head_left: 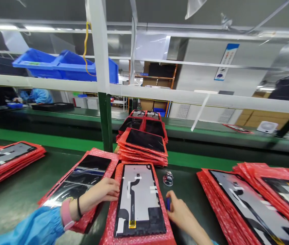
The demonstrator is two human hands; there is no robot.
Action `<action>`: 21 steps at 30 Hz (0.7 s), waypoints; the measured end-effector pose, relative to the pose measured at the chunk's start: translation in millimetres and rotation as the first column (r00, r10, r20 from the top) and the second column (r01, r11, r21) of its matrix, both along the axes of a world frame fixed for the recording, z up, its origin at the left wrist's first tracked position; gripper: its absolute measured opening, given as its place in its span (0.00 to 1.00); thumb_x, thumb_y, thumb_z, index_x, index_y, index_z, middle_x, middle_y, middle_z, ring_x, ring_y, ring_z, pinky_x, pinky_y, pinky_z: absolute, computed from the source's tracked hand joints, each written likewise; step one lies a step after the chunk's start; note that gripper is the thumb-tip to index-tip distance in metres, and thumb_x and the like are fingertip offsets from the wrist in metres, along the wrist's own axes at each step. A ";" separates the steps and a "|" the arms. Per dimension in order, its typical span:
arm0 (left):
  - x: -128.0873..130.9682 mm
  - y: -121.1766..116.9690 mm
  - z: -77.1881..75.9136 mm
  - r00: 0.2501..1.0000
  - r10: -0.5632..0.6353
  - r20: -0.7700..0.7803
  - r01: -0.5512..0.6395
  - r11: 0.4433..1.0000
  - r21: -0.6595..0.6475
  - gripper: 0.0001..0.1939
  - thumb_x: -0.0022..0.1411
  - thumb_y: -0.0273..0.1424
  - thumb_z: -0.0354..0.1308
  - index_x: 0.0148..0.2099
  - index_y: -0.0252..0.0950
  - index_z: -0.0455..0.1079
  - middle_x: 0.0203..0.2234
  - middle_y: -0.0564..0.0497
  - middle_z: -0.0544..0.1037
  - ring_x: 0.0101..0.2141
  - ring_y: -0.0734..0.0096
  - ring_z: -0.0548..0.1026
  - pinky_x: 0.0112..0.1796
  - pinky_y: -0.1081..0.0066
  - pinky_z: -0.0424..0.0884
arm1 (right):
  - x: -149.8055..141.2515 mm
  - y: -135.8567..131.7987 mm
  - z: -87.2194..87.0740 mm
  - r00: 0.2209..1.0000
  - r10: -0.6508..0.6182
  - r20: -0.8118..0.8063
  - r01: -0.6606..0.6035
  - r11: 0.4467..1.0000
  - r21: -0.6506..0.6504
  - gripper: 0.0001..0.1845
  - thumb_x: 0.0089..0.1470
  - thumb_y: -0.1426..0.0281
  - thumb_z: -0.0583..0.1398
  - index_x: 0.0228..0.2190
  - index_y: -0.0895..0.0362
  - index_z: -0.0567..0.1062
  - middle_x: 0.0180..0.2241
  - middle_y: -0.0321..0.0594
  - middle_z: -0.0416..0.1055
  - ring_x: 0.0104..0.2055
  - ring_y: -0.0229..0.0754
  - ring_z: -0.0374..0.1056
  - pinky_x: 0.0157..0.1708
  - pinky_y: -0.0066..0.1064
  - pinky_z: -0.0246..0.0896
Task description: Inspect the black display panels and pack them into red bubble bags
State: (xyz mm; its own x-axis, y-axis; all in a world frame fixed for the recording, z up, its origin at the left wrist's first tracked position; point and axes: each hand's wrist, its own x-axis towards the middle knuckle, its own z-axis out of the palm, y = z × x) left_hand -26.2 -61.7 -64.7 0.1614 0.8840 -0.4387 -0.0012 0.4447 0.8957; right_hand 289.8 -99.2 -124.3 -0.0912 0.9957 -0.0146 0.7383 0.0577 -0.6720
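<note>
A tablet-sized display panel [141,194] lies back side up on a red bubble-wrap bag [111,212] in front of me, its grey back carrying white tape pieces and a dark flex cable. My left hand [107,190] rests at the panel's left edge, touching the bag, fingers extended and gripping nothing that I can see. To the right of the panel, my right hand [179,211] is closed around a small blue object [168,204], mostly hidden by the fingers. Beyond that hand sits a small clear and metallic item [168,178], too small to name.
Left of the panel is a glossy black screen [90,173] on red bags. More bagged panels are stacked behind [146,141], at far left [9,156] and at right [246,197]. A green post [105,122] and white rail stand ahead; a person [38,96] works beyond.
</note>
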 end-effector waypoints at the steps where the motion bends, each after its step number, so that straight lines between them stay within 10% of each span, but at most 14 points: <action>1: -2.3 -3.9 5.7 0.999 0.003 0.042 -0.002 1.000 -0.025 0.14 0.41 0.29 0.69 0.32 0.33 0.71 0.25 0.49 0.78 0.30 0.68 0.77 0.38 0.67 0.73 | 3.9 2.5 5.5 0.994 -0.007 -0.109 0.004 0.999 -0.032 0.17 0.46 0.65 0.56 0.41 0.52 0.67 0.17 0.28 0.63 0.18 0.43 0.67 0.23 0.33 0.60; 8: -3.0 -15.4 22.0 0.969 0.074 0.235 -0.038 0.988 -0.152 0.09 0.45 0.25 0.65 0.32 0.33 0.71 0.26 0.49 0.79 0.30 0.70 0.77 0.34 0.72 0.72 | -8.4 9.6 33.7 0.724 -0.029 -0.689 -0.047 0.995 -0.090 0.26 0.52 0.55 0.57 0.50 0.50 0.59 0.30 0.34 0.70 0.44 0.47 0.75 0.45 0.41 0.64; 16: 6.8 4.7 14.3 0.978 0.024 0.207 0.018 0.980 -0.199 0.03 0.51 0.27 0.63 0.28 0.34 0.71 0.20 0.52 0.78 0.22 0.73 0.76 0.24 0.77 0.68 | -22.1 -0.9 21.6 0.455 -0.131 -0.880 -0.019 0.987 -0.157 0.29 0.40 0.60 0.67 0.44 0.51 0.65 0.25 0.32 0.71 0.45 0.52 0.75 0.47 0.45 0.63; 21: 35.9 18.0 4.6 0.963 -0.059 0.264 0.117 0.971 -0.208 0.16 0.45 0.26 0.68 0.39 0.41 0.73 0.27 0.55 0.84 0.31 0.57 0.82 0.31 0.65 0.76 | -24.1 -0.8 6.8 0.412 -0.156 -0.898 0.041 0.987 -0.153 0.31 0.32 0.60 0.69 0.41 0.54 0.68 0.24 0.34 0.73 0.39 0.53 0.76 0.43 0.46 0.64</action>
State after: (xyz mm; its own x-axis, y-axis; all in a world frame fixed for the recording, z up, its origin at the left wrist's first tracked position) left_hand 9.7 -43.6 -60.1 0.3659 0.7477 -0.5541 -0.1682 0.6387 0.7508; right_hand 265.7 -100.0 -117.5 -0.0096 0.9970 -0.0763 -0.3052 -0.0756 -0.9493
